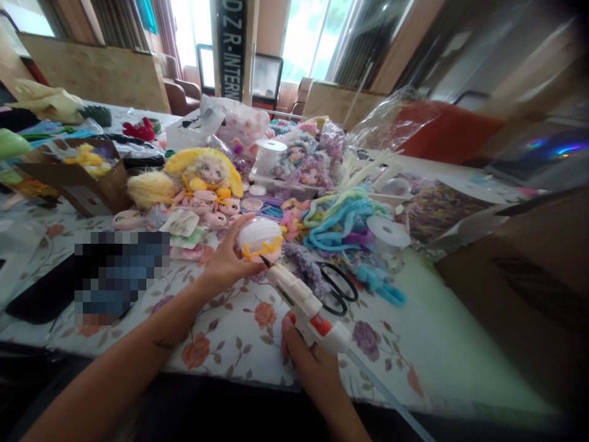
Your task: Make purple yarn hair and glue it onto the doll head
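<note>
My left hand [229, 256] is closed around a doll head [260, 236], which has a white ribbed top and yellow-orange strands across its lower part. In my right hand [309, 353] is a white glue gun [297, 294] with a red trigger and a long glue stick out of its back. Its dark nozzle points at the lower edge of the head; whether they touch I cannot tell. Just right of the gun lie black-handled scissors [340, 288], partly hidden behind it, beside fuzzy lilac yarn [304, 264].
Behind the head stand a yellow-eared doll [209, 172], several loose doll faces [214, 215] and pastel yarn [340, 215]. White spools [389, 232] are among them. A cardboard box [87, 175] sits left, a larger carton [519, 276] right. A flowered cloth [221, 331] covers the table.
</note>
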A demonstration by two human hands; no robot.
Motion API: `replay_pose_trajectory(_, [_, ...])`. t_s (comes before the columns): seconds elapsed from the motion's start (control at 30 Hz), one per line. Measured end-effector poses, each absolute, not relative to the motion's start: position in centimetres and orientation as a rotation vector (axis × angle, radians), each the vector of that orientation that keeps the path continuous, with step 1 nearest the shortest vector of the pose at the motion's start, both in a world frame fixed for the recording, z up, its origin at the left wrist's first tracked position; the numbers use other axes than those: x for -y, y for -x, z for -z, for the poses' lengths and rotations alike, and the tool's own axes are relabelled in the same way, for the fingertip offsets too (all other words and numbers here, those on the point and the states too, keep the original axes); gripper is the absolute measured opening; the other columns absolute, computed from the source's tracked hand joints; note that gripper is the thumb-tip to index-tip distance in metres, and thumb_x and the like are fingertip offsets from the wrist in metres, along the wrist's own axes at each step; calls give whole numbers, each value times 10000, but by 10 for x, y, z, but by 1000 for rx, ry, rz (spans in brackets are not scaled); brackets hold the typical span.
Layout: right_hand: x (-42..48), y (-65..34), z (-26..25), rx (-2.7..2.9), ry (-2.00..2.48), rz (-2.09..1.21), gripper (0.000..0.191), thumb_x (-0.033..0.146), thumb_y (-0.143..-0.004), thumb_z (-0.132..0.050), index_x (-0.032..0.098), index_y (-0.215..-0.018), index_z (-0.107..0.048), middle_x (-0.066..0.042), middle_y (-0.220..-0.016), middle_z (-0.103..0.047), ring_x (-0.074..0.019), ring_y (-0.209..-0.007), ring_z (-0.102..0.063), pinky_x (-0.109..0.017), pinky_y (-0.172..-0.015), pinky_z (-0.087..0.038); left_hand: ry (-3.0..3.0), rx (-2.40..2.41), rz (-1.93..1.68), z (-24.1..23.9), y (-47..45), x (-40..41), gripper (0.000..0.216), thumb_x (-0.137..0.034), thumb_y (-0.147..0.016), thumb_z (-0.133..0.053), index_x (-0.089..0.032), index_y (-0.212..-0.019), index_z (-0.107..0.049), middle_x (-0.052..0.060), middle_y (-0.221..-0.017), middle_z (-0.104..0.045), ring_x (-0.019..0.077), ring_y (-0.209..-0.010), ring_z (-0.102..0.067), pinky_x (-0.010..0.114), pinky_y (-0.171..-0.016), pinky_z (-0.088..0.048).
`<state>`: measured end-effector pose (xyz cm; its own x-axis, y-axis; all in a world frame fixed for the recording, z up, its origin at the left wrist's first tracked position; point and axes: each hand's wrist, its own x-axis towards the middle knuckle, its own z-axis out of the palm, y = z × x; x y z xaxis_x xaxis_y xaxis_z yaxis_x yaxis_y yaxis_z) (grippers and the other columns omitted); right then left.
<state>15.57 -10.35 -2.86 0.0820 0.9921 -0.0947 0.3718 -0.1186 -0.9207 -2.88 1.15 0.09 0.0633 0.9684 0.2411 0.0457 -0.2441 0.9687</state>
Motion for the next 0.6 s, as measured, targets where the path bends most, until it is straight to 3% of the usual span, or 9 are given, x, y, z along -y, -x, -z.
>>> replay_pose_trajectory(0.3, [103,-155,25,1355,1611,-987,507,577,-872,-534,208,-524,-527,-5,-517,-537,-164,-550,-539,-281,-582,-438,-1442,-1072,-1313,0,30,-13,886,-260,-618,-847,-274,-1410,-450,88,-1475,-438,318,-1285,-493,393,-995,-502])
replay_pose_trajectory(0.6, [104,-157,28,1386,1648,-1070,538,645,-863,-512,209,-565,-610,-16,-544,-590,-169,-557,-558,-284,-581,-470,-1442,-1038,-1330,0,29,-13,874,-213,-622,-814,-256,-1411,-442,93,-1487,-428,298,-1281,-495,347,-987,-494])
